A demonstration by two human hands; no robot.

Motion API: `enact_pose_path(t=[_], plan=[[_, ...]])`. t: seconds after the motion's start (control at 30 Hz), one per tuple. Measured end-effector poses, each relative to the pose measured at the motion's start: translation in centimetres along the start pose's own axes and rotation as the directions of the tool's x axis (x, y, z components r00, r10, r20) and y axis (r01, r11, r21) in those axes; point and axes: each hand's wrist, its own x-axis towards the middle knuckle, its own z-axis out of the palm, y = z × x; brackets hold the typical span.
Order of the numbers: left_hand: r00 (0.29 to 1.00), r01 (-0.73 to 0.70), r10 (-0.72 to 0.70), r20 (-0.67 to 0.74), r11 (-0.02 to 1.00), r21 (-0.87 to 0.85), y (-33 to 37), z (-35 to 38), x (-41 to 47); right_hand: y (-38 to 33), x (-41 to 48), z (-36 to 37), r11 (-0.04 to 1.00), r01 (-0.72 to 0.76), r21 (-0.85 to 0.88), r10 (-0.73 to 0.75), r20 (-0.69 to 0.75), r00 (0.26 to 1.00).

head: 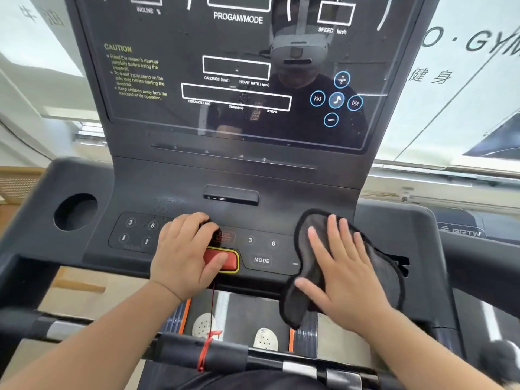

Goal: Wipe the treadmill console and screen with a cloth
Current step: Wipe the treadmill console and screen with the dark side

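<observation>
place: gym | evidence: treadmill console (180, 178); "GYM" lettering (491, 38) behind it; second machine (461, 225) alongside

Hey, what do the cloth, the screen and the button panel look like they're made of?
Cloth: dark grey, soft fuzzy pile with a stitched black edge, probably microfibre. Screen: glossy glass or acrylic; it mirrors the person. Button panel: matte dark plastic, it seems, with printed markings.
</observation>
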Motion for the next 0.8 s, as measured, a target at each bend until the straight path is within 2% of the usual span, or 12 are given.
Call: enact_pose_path(t=[0.13, 0.2, 0.27, 0.37, 0.47, 0.53, 0.6, 0.67, 0.73, 0.8], plan=[[1.0, 0.01, -0.01, 0.027, 1.0, 0.005, 0.2, -0.3, 0.0, -0.5, 3.5, -1.0, 0.974, -0.217, 0.064, 0.22, -0.045, 0.974], [0.999, 0.019, -0.02, 0.05, 1.0, 0.015, 0.3, -0.4, 0.1, -2.3, 5.1, -1.2, 0.964, -0.26, 0.065, 0.264, -0.064, 0.963], [0.997, 0.026, -0.028, 0.073, 0.999, 0.031, 0.4, -0.4, 0.1, -4.4, 5.9, -1.3, 0.979, -0.198, 0.044, 0.2, -0.072, 0.977], [0.996, 0.031, -0.034, 0.082, 0.999, 0.042, 0.4, -0.4, 0.2, -6.8, 5.8, -0.8, 1.0, 0.019, 0.013, -0.019, -0.015, 1.0], [0.996, 0.036, -0.039, 0.08, 0.999, 0.034, 0.5, -0.5, 0.2, -6.5, 2.9, -0.2, 0.978, 0.206, 0.031, -0.207, 0.031, 0.978], [0.996, 0.037, -0.04, 0.075, 0.999, 0.033, 0.4, -0.4, 0.2, -4.7, 0.4, 0.2, 0.966, 0.255, 0.03, -0.256, 0.043, 0.966], [0.997, 0.033, -0.035, 0.069, 0.999, 0.033, 0.3, -0.3, 0.2, -2.3, -0.6, 0.1, 0.982, 0.189, 0.007, -0.189, 0.033, 0.981], [0.998, 0.029, -0.031, 0.063, 0.999, 0.026, 0.2, -0.3, 0.2, -0.6, 0.3, -0.3, 0.999, 0.041, -0.017, -0.04, 0.029, 0.999], [0.998, 0.028, -0.029, 0.056, 0.999, 0.017, 0.3, -0.3, 0.2, -0.5, 2.5, -0.8, 0.995, -0.095, -0.015, 0.095, -0.008, 0.995], [0.998, 0.032, -0.032, 0.056, 0.999, 0.013, 0.3, -0.4, 0.2, -2.0, 4.9, -1.1, 0.986, -0.167, -0.012, 0.166, -0.041, 0.985]])
